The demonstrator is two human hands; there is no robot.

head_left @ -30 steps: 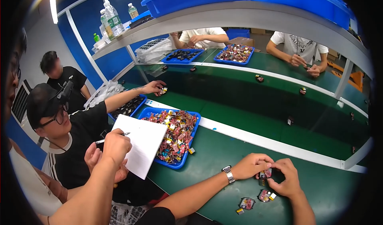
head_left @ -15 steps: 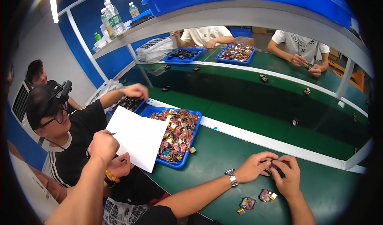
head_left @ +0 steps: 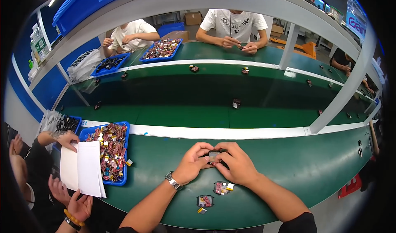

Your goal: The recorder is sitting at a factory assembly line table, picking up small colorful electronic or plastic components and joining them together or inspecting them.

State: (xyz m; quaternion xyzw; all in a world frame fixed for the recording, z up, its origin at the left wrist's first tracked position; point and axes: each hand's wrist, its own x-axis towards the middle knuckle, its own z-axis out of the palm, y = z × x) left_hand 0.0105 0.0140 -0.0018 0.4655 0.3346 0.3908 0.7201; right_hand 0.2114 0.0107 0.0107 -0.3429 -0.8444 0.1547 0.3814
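Over the green bench [head_left: 165, 204], my left hand [head_left: 193, 162], a silver watch on its wrist, and my right hand [head_left: 236, 163] meet around a small dark watch case [head_left: 213, 155]. Fingers of both hands close on its edges and partly cover it. Just below lie two similar open cases with red circuit boards inside: the upper case [head_left: 222, 187] has a white and yellow battery at its side, and the lower case [head_left: 204, 201] has a loose battery [head_left: 201, 210] beneath it.
To the left, a blue tray [head_left: 126, 150] is heaped with circuit boards and batteries. Another person's hand [head_left: 66, 139] holds white papers [head_left: 88, 167] by it. A conveyor [head_left: 181, 88] carrying parts runs behind the white rail, under a shelf frame [head_left: 342, 84]. Workers sit opposite.
My view has swung to the right, so the bench is more central. Both my hands stay together on the watch case. At left, the papers are now opened, with other people's hands around them.
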